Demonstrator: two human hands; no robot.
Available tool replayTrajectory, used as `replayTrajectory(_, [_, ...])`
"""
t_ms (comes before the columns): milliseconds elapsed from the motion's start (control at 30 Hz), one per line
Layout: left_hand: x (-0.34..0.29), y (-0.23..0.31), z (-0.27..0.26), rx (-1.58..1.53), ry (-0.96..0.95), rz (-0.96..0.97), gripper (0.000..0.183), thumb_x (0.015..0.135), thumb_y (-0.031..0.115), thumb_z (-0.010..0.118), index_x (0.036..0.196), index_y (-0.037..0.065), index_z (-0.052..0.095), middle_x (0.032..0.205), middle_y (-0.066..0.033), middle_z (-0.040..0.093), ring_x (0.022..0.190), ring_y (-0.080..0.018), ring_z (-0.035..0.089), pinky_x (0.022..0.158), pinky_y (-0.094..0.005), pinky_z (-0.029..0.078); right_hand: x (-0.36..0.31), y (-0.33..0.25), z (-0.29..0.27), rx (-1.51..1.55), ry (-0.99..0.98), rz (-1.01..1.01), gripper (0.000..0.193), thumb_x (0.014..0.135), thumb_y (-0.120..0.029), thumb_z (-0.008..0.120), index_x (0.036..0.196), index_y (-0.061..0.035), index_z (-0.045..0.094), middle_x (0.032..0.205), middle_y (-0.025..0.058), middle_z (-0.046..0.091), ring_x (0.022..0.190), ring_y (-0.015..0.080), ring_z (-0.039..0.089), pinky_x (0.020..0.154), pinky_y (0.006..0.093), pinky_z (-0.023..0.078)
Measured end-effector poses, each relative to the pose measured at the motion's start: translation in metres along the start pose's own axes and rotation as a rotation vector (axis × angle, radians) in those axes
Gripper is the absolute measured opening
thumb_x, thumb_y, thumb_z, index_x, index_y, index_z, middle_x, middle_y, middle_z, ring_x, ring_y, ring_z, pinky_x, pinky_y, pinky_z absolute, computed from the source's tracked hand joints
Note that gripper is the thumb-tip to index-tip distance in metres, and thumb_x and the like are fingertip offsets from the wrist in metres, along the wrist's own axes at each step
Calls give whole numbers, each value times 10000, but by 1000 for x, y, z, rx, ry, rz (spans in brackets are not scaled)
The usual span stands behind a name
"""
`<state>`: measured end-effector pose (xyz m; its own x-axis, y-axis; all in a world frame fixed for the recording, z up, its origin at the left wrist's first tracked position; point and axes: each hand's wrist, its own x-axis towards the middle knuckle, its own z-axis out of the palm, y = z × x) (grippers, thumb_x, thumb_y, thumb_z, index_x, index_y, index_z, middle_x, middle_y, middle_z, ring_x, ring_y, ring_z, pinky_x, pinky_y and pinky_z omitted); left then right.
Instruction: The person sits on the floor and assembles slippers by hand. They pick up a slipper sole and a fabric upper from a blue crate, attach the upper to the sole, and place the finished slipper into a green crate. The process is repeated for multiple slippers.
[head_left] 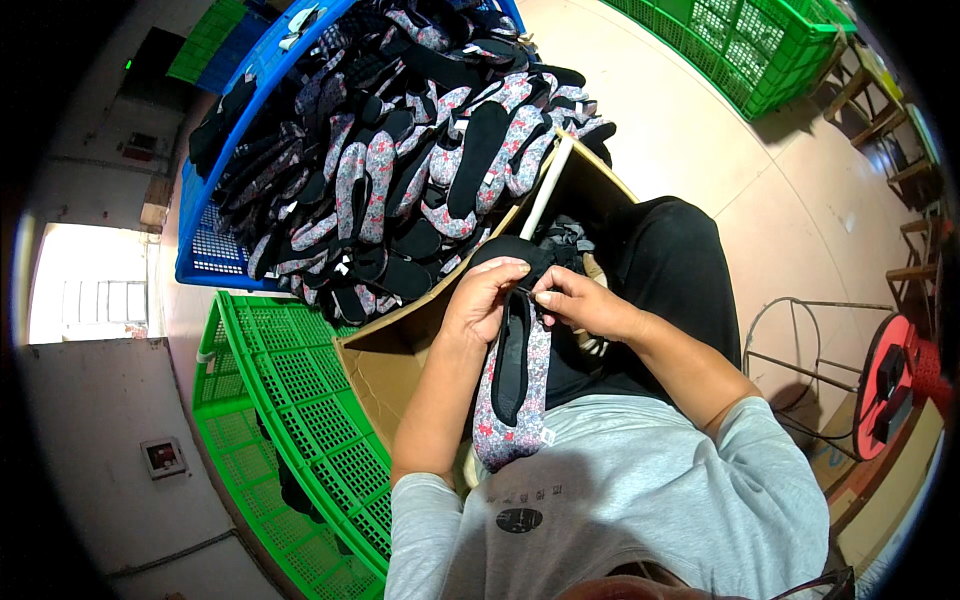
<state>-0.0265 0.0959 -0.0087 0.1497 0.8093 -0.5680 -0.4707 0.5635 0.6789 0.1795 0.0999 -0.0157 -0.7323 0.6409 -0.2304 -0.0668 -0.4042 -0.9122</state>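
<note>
Over my lap I hold a cloth shoe (515, 438) with a grey-and-red floral outside, a black lining and a small white tag. My left hand (482, 300) is closed on its far end, thumb pressed near the opening. My right hand (590, 306) pinches the edge beside it, the fingertips of both hands almost meeting. Whatever small thing lies between the right fingertips is too small to make out. Just beyond my hands is a rounded black piece (510, 248), next to a pale pole (548, 188).
A blue crate (212, 240) overflows with floral and black shoes (380, 170). An open cardboard box (385, 365) stands before me, a green crate (310, 400) at left. Far right are another green crate (740, 50), wooden stools (865, 100) and a red round-topped wire stand (875, 385).
</note>
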Motion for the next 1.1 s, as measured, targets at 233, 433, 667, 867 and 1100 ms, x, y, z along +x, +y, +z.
replayTrajectory(233, [-8, 5, 14, 30, 54, 32, 76, 834, 37, 678, 907, 19, 669, 830, -55, 673, 773, -134, 629, 754, -253, 507, 1, 4, 2, 66, 14, 37, 145, 1015, -233, 519, 1025, -88, 525, 811, -4, 584, 662, 49, 455, 574, 201, 367])
replayTrajectory(433, [-7, 6, 16, 33, 32, 31, 72, 834, 45, 683, 897, 16, 665, 820, -62, 673, 738, -145, 633, 720, -273, 524, 1, 2, 2, 45, 12, 13, 155, 1018, -233, 514, 1025, -78, 522, 805, -2, 585, 662, 49, 458, 574, 200, 366])
replayTrajectory(667, [-5, 5, 14, 28, 30, -2, 68, 840, 52, 683, 898, 19, 667, 808, -58, 674, 726, -142, 634, 719, -267, 523, 3, 4, 2, 67, 19, 0, 146, 1014, -225, 520, 1010, -79, 521, 792, -5, 567, 667, 52, 470, 575, 200, 370])
replayTrajectory(867, [-2, 3, 10, 29, 16, -14, 62, 842, 54, 681, 891, 21, 665, 810, -64, 677, 729, -146, 638, 718, -268, 524, 5, 7, 1, 55, 29, -10, 142, 1004, -219, 535, 981, -80, 521, 791, -15, 549, 673, 52, 474, 576, 201, 373])
replayTrajectory(1100, [-4, 5, 15, 44, 21, -2, 68, 836, 54, 687, 890, 21, 662, 816, -69, 677, 723, -153, 643, 704, -271, 532, 4, 6, 1, 92, 31, 7, 150, 997, -226, 550, 965, -82, 521, 783, -20, 531, 671, 54, 472, 573, 201, 372])
